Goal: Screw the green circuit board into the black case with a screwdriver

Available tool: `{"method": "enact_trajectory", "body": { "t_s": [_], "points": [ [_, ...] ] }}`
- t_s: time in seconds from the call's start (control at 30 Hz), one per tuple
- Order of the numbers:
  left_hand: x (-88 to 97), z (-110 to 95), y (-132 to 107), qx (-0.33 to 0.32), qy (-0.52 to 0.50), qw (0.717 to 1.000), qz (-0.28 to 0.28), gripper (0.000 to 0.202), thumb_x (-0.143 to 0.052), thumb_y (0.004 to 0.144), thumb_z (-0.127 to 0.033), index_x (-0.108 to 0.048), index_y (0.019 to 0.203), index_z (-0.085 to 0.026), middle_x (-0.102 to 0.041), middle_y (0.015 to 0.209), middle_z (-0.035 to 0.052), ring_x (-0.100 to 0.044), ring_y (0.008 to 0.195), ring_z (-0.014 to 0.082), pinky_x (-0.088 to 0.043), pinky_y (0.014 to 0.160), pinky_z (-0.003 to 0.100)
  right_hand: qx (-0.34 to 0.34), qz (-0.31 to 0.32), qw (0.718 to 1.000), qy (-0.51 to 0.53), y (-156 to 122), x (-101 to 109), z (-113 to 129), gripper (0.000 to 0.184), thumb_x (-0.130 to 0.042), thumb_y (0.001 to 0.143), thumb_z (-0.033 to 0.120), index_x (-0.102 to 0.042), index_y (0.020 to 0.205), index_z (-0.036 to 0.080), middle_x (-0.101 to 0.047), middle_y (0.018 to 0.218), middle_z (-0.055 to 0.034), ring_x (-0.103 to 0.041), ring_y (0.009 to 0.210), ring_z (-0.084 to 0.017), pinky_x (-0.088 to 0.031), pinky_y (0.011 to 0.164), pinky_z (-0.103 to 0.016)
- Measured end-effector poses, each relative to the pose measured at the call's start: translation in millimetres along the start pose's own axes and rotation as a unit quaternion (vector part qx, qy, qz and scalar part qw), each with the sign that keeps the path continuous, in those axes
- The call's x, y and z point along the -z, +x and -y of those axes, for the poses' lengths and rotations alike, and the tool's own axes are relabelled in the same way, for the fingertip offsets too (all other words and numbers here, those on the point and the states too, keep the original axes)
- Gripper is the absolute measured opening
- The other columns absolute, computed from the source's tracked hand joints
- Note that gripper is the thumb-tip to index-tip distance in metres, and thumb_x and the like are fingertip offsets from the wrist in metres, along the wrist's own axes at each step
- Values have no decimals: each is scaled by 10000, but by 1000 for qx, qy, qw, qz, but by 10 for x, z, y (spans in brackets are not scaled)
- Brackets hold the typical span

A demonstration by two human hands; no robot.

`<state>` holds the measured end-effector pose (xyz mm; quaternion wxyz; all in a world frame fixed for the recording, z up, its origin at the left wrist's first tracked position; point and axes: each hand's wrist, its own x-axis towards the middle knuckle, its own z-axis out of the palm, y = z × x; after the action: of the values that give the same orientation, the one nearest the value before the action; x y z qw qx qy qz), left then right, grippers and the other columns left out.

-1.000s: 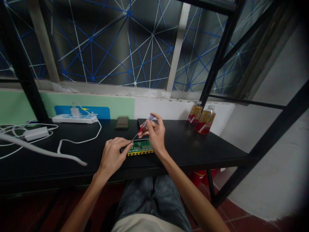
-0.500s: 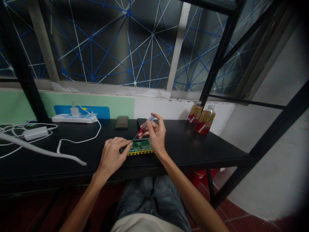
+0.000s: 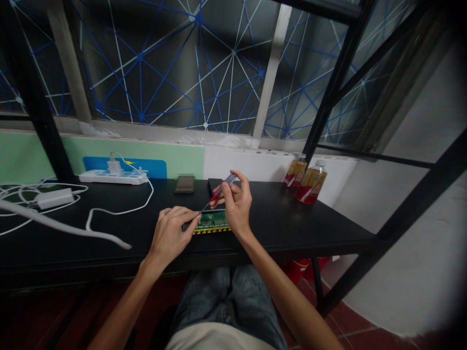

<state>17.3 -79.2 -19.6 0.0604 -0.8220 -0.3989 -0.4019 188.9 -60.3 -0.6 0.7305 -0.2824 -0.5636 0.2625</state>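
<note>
A green circuit board (image 3: 212,224) with a yellow front edge lies flat near the front of the black desk (image 3: 284,218). My right hand (image 3: 235,201) is closed round a small screwdriver (image 3: 219,192) with a clear and red handle, its thin shaft slanting down to the board's left end. My left hand (image 3: 171,234) rests on the desk at the left of the board, fingers curled, fingertips pressing on the board's left edge beside the screwdriver tip.
A white power strip (image 3: 112,177) with a plugged charger and white cables (image 3: 109,213) lies at the back left beside a white adapter (image 3: 53,198). A dark phone (image 3: 185,184) lies behind the board. Two drink bottles (image 3: 310,183) stand at the back right. Black shelf posts (image 3: 330,92) frame the desk.
Both hands keep their places at the board; the screwdriver stays on the same spot. Only the camera has shifted slightly.
</note>
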Motion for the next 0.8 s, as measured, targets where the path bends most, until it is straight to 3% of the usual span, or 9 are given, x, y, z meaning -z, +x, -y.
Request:
{"method": "enact_trajectory", "body": {
  "t_s": [0.47, 0.8],
  "points": [
    [-32, 41, -2, -14, -3, 1000, -6, 176, -585, 928, -256, -754, 943, -210, -754, 944, 30, -667, 904, 205, -434, 806, 347, 42, 20, 999, 27, -23, 4, -25, 457, -561, 911, 376, -382, 1319, 275, -681, 829, 3, -634, 516, -110, -568, 501, -255],
    [-60, 98, -9, -10, -20, 1000, -9, 189, -605, 922, -264, -755, 1011, -192, -766, 941, 44, -690, 882, 212, -430, 812, 348, 43, -6, 999, 23, -1, 9, -16, 461, -556, 911, 391, -386, 1321, 266, -673, 784, 11, -619, 508, -103, -537, 473, -230]
  ]
}}
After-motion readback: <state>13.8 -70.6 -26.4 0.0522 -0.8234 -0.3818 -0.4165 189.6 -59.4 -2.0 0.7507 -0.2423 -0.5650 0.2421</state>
